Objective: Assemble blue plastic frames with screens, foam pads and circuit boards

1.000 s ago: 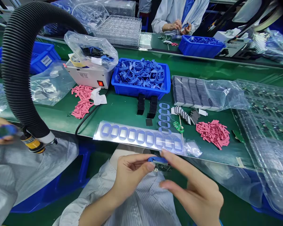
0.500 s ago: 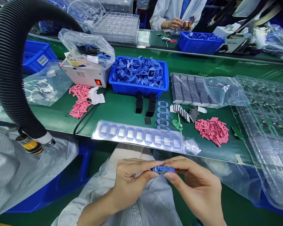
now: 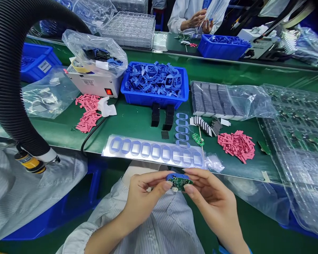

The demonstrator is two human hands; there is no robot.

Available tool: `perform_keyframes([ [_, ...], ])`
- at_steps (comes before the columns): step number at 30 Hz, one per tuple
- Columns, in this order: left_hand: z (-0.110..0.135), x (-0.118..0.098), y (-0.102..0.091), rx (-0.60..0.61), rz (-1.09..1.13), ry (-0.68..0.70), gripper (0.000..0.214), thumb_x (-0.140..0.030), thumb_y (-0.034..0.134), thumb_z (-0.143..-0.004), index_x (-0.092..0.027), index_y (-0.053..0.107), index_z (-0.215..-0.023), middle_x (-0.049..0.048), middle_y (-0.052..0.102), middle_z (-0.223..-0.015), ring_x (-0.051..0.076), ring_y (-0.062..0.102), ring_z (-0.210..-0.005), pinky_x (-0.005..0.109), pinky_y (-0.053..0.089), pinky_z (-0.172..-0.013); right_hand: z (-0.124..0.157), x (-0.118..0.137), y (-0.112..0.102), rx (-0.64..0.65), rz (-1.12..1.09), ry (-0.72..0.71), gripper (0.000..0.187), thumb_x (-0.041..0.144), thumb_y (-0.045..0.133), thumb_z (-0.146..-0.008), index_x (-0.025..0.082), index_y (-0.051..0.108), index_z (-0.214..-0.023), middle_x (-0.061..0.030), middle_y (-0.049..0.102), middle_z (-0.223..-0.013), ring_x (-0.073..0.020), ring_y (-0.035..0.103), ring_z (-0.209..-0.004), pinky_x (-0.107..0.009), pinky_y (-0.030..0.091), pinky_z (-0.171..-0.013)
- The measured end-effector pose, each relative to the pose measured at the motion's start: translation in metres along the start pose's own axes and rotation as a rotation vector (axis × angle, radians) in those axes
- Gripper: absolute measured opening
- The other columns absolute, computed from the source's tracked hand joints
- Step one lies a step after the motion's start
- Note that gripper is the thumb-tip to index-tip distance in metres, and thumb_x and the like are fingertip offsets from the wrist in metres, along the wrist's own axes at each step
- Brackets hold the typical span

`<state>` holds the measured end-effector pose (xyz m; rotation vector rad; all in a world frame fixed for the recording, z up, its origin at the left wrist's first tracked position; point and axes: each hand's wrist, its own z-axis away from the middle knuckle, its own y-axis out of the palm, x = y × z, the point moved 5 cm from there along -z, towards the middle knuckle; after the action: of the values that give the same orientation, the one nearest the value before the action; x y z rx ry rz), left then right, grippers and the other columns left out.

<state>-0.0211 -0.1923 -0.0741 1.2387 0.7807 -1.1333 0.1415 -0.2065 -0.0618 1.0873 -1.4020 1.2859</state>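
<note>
Between my hands, over my lap just off the bench edge, is a blue plastic housing with a green circuit board (image 3: pixel 178 182) in it. The board's face is turned toward me, and a small white connector shows at its lower edge. My left hand (image 3: pixel 145 199) pinches the left end, thumb on the board and fingers behind. At the other end my right hand (image 3: pixel 214 201) grips it with the thumb on the board's right edge. Beyond them on the bench lies a film strip (image 3: pixel 151 160) bearing a row of blue oval frames. My fingers hide the back of the housing.
A blue bin (image 3: pixel 155 100) holds many blue housings. Pink strips lie in a left pile (image 3: pixel 88 114) and a right pile (image 3: pixel 237 145). A black flexible duct (image 3: pixel 6 70) arches at left. Clear trays (image 3: pixel 304 158) of boards stand at right. A co-worker's hands (image 3: pixel 198 19) work across the bench.
The housing has been tipped so that its green board face now shows instead of the blue edge. Both hands have risen slightly, and the thumbs now rest on the board.
</note>
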Motion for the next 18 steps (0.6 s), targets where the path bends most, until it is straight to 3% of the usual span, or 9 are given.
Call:
perform_keyframes([
  [7, -0.0002, 0.0026, 0.0013, -0.004, 0.025, -0.011, 0.014, -0.021, 0.072, -0.077, -0.030, 0.079, -0.085, -0.0029, 0.080, -0.080, 0.011, 0.074, -0.071, 0.012, 0.057, -0.067, 0.0031, 0.0002, 0.0041, 0.011, -0.102, 0.038, 0.014, 0.026, 0.070, -0.079, 0.027, 0.070, -0.093, 0.0016, 0.072, -0.071, -0.0116, 0.067, -0.055, -0.019, 0.058, -0.054],
  [12, -0.0019, 0.0042, 0.0049, 0.065, 0.102, -0.073, 0.011, -0.028, 0.072, -0.078, -0.028, 0.078, -0.087, -0.0007, 0.080, -0.080, 0.011, 0.074, -0.071, 0.012, 0.056, -0.066, 0.0039, -0.0009, 0.0030, -0.043, -0.162, 0.202, 0.016, 0.034, 0.074, -0.075, 0.023, 0.071, -0.087, 0.0000, 0.070, -0.065, -0.0137, 0.066, -0.051, -0.023, 0.057, -0.053],
  [16, -0.0017, -0.0014, 0.0077, 0.202, 0.054, -0.040, 0.039, -0.019, 0.076, -0.073, -0.033, 0.070, -0.109, -0.0022, 0.080, -0.088, 0.011, 0.074, -0.076, 0.014, 0.056, -0.070, 0.0008, -0.0063, 0.0018, 0.035, -0.285, 0.199, 0.021, 0.034, 0.072, -0.078, 0.026, 0.069, -0.098, 0.0050, 0.062, -0.056, -0.0118, 0.064, -0.045, -0.021, 0.056, -0.048],
  [18, -0.0012, -0.0046, 0.0066, 0.213, -0.027, 0.007, 0.044, -0.012, 0.078, -0.069, -0.033, 0.071, -0.108, -0.0024, 0.080, -0.089, 0.014, 0.074, -0.080, 0.017, 0.058, -0.073, -0.0010, -0.0060, 0.0003, 0.090, -0.281, 0.124, 0.018, 0.032, 0.070, -0.080, 0.027, 0.070, -0.098, 0.0030, 0.066, -0.061, -0.0122, 0.065, -0.046, -0.021, 0.056, -0.047],
])
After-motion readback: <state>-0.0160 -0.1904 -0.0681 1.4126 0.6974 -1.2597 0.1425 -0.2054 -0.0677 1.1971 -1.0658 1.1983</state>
